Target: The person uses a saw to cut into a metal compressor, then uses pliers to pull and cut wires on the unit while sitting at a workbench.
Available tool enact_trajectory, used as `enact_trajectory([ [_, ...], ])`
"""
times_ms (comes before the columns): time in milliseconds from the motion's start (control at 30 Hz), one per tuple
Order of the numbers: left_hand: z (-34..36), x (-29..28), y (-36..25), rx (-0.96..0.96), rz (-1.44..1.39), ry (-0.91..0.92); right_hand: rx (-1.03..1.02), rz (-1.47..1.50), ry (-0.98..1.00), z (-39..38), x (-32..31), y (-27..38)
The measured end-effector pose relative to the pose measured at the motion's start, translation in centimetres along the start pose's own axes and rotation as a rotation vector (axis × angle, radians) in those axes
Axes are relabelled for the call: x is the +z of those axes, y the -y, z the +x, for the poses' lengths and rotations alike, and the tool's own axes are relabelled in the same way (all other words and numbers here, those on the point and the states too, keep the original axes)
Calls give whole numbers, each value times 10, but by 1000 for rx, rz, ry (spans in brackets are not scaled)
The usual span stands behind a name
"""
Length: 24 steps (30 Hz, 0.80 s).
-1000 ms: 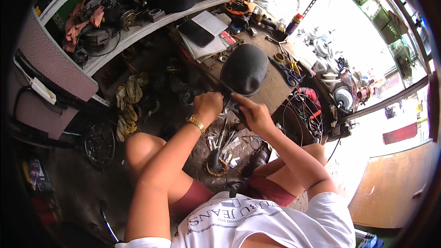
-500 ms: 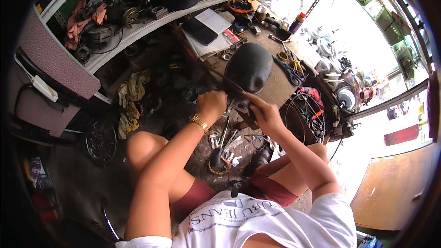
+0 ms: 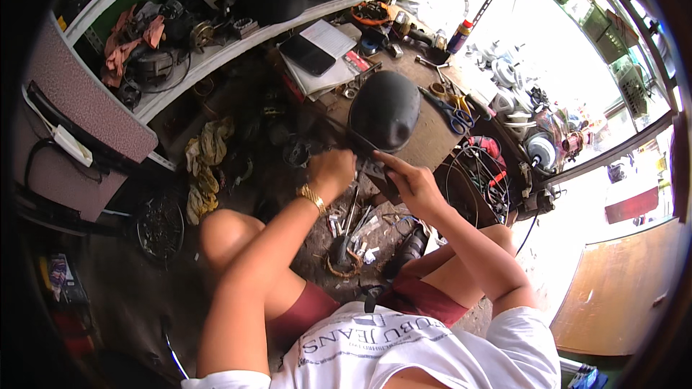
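Note:
My left hand, with a gold-coloured watch on its wrist, is closed in a fist near the table's front edge; what it grips is hidden. My right hand is closed beside it, index finger stretched forward onto the end of a long thin dark strip. That strip slants away to the far left, blurred at its far part. Below it, between my hands, a small grey metal piece shows in part. Just beyond my hands a black domed cover rests on the wooden work table.
A phone lies on papers at the table's far left. Blue-handled scissors lie to the right, near an orange bowl and a bottle farther back. Tools and scraps cover the floor between my legs. A wire basket stands left.
The whole view has shifted slightly left. My right fingertips sit a little lower and closer to my left hand; both hands keep their closed grip.

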<state>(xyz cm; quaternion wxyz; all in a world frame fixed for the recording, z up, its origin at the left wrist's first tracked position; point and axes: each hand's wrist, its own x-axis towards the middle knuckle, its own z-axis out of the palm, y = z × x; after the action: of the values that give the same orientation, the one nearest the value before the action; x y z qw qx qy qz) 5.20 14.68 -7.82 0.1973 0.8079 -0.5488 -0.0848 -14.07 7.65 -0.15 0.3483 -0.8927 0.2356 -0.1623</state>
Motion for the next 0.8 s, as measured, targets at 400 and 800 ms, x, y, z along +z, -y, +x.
enact_trajectory([
  [400,-6,8,-6,51,7,-100,50,200,-88,-16,8,-44],
  [800,-9,11,-1,-13,78,-48,-39,-3,7,-47,-64,23],
])
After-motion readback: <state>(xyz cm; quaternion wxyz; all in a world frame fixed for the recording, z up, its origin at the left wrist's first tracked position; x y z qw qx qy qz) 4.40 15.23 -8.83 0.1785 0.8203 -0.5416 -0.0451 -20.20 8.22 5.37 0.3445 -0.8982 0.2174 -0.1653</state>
